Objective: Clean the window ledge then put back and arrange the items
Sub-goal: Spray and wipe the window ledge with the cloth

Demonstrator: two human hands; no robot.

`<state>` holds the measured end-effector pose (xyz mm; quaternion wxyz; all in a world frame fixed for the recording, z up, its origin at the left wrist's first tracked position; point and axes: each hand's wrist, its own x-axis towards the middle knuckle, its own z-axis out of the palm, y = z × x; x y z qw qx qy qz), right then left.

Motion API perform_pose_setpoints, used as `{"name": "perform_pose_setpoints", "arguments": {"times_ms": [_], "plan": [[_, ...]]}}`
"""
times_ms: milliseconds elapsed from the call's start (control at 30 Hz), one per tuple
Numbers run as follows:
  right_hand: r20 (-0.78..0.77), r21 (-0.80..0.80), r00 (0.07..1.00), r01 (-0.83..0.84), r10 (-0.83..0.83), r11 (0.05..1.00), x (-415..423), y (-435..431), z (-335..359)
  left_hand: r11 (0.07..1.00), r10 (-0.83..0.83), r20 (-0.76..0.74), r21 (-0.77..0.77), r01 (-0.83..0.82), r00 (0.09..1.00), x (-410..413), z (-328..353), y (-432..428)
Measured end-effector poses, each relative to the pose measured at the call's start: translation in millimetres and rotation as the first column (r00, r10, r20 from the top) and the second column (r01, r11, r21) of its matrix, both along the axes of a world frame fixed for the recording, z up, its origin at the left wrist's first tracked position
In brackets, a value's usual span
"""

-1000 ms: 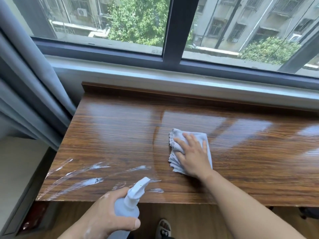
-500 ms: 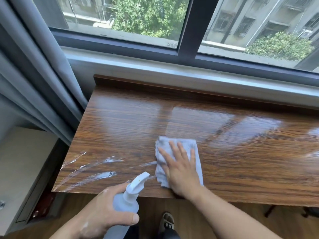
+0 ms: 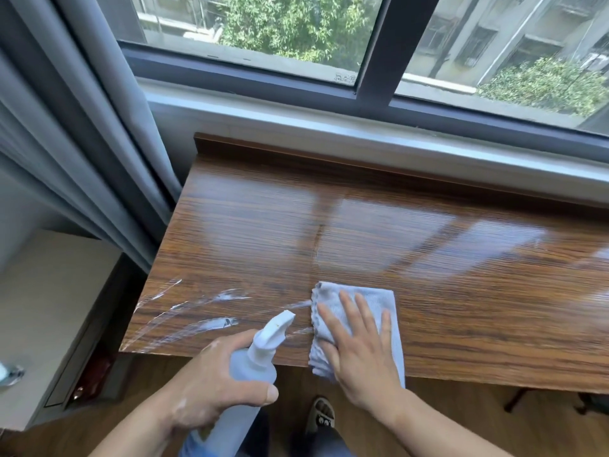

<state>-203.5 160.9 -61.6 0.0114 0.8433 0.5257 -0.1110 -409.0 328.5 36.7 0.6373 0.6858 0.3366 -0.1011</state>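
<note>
I am pressing my right grip (image 3: 361,361) flat on a folded pale blue cloth (image 3: 374,300), palm down, fingers straight and slightly spread, so this grip is lying open on the fabric rather than curling round it. The cloth is lying at the near edge of the glossy brown wooden surface (image 3: 445,265) under the window, and its nearest corner is hanging a little over that edge. My left grip (image 3: 211,387) is wrapping round a translucent spray bottle (image 3: 255,371), with the thumb curling across the front of the body and the other fingers going behind it. I am holding the bottle in the air at the near edge of the surface, tilted, with its white nozzle (image 3: 280,321) pointing up and away, just beside the cloth's left side. White wet streaks (image 3: 219,323) are showing on the near left corner of the surface, to the left of the bottle and the cloth. Farther back the wood is shining with reflections of the window. A grey curtain (image 3: 85,153) is hanging at the left, beside the left end of the surface. A dark window frame (image 3: 375,47) is running behind it, with trees and buildings showing through the glass. Below the near edge, one sandalled foot (image 3: 321,418) is standing on the wooden floor (image 3: 461,420), between my two forearms
</note>
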Motion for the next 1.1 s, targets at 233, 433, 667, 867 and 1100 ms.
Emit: {"name": "perform_pose_setpoints", "arguments": {"times_ms": [233, 433, 667, 867, 1100], "plan": [[-0.122, 0.021, 0.957, 0.269, -0.264, 0.963, 75.0, 115.1, 9.3, 0.998, 0.049, 0.011, 0.045, -0.049, 0.999, 1.1, -1.3, -1.5], [-0.048, 0.051, 0.979, 0.199, -0.196, 0.979, 54.6, 66.2, 1.5, 0.998, 0.006, -0.004, 0.066, -0.006, 1.000, 0.0, -4.3, -2.1], [0.024, 0.005, 0.998, 0.050, -0.050, 0.999, -6.8, -4.4, -2.7, 1.000, 0.024, 0.014, 0.019, -0.024, 1.000, -10.7, -3.9, 4.0], [-0.094, -0.021, 0.989, 0.109, -0.111, 0.994, 44.5, 105.5, 9.5, 0.997, 0.040, -0.007, -0.060, -0.040, 0.999, -21.7, -3.8, 9.5], [-0.041, 0.038, 0.998, 0.046, -0.044, 0.998, 16.4, 82.8, 5.8, 0.980, 0.155, 0.015, -0.131, -0.151, 0.988, -25.7, -10.7, 9.5]]}}
